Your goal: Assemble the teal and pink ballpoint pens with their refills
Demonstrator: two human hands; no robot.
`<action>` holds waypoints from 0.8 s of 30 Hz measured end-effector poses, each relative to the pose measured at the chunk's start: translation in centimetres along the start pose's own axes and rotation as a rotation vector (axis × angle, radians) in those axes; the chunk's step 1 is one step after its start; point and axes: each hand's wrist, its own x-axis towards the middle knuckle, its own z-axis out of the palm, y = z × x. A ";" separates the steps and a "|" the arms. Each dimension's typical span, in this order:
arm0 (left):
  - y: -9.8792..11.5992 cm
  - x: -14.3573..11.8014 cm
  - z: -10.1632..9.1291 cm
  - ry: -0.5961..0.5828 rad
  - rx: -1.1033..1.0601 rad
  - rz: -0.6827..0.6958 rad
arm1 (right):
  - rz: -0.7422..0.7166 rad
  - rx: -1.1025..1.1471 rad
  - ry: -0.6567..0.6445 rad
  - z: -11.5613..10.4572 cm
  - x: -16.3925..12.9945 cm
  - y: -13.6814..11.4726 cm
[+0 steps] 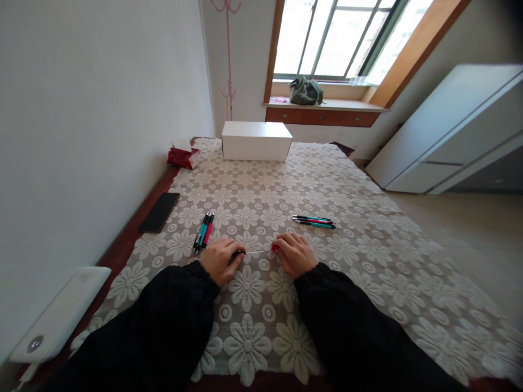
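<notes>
Fingers of the left hand (220,258) are pinching a thin refill (254,252); right hand (295,252) fingers are pinching a red pen part (275,247), just beside it.

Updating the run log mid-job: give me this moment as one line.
left hand: holds thin refill | right hand: holds red part | pens left | pens right | tablecloth

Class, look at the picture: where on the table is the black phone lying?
In the head view the black phone lies near the table's left edge, by the wall, left of the bundle of pens and beyond the left hand.
</notes>
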 end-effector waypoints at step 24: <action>-0.5 0.2 0.1 0.012 -0.051 0.048 | 0.014 0.024 -0.015 0.5 0.0 -1.0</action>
